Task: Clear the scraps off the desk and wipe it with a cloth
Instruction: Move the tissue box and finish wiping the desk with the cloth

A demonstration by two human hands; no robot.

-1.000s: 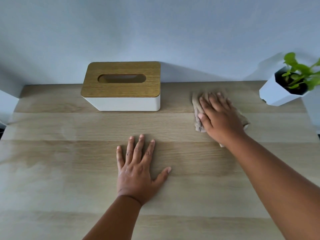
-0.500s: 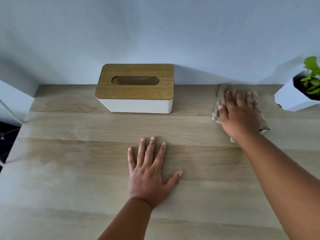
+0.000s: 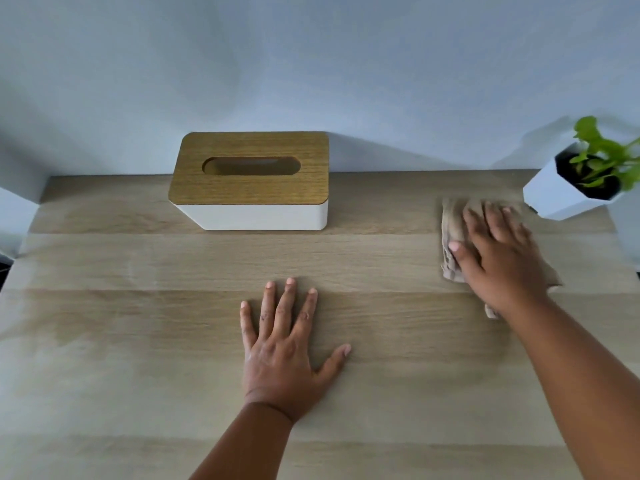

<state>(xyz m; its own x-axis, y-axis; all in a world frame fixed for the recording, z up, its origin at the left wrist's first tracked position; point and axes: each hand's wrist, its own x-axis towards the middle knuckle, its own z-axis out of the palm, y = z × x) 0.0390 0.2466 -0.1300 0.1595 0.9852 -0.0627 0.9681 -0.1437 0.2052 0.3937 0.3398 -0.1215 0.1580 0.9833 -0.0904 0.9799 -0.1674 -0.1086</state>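
A crumpled beige cloth (image 3: 452, 233) lies on the wooden desk (image 3: 138, 341) at the back right. My right hand (image 3: 498, 254) presses flat on it with fingers spread and straight, covering most of the cloth. My left hand (image 3: 284, 344) rests palm down on the desk near the middle, fingers spread, holding nothing. No scraps show on the desk surface.
A white tissue box with a wooden lid (image 3: 251, 181) stands at the back centre against the wall. A white faceted pot with a green plant (image 3: 575, 188) sits at the back right corner, just right of the cloth. The desk's left edge is at far left.
My right hand has slid the cloth rightward along the back of the desk, away from the tissue box toward the plant pot, then slightly nearer to me. The left hand stayed put.
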